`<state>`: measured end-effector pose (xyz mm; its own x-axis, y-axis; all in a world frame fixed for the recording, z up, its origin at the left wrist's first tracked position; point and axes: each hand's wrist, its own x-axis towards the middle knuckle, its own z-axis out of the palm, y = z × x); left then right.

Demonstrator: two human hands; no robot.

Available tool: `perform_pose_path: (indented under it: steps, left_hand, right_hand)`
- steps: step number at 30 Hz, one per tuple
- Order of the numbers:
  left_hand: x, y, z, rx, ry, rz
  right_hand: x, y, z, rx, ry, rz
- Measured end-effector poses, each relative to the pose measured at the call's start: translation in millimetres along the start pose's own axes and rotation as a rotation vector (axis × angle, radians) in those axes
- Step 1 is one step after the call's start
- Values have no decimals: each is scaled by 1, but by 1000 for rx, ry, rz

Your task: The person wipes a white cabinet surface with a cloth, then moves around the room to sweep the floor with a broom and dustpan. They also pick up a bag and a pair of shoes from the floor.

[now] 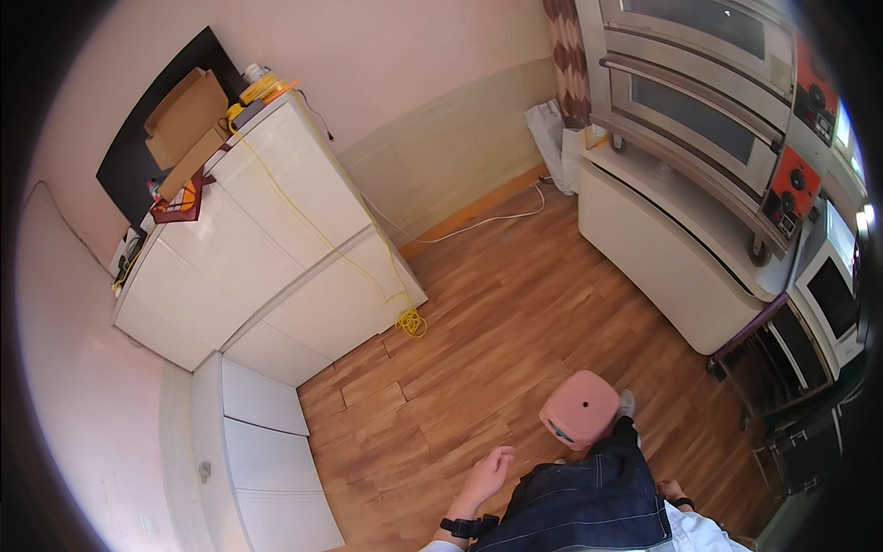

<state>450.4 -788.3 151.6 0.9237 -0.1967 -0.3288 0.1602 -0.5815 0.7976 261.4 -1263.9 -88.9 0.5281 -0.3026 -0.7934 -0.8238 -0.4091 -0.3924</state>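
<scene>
My left hand [492,470] hangs over the wood-look floor, its fingers loosely bent and nothing in them. A black band is around that wrist. My right hand [671,490] is at the other side of my dark denim apron [586,500], with another black band on its wrist. Its fingers are partly hidden, so what they do cannot be told. A pink plastic stool [581,408] stands on the floor before me, with a small dark hole in its top. One of my shoes [626,403] is beside it. Neither hand touches the stool.
A white cabinet [269,200] stands at the left, bearing a black television [134,148] and an open cardboard box [186,114]. A yellow cord [411,322] trails from it to the floor. At right, a wheeled deck oven [697,110] sits on a white chest [641,255], near a microwave [831,293].
</scene>
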Motion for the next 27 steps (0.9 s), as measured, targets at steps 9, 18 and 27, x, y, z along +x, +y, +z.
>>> perform_pose_path:
  steps: [9,18,27]
  left_hand:
    - [4,-9,10,-69,-15,-12]
    - [36,37,8,-174,-65,1]
    - [108,172,88,-431,-480,-4]
  right_hand:
    - [11,-70,-32,52,336,-290]
    - [-27,38,16,-316,40,130]
    - [-122,40,27,417,351,252]
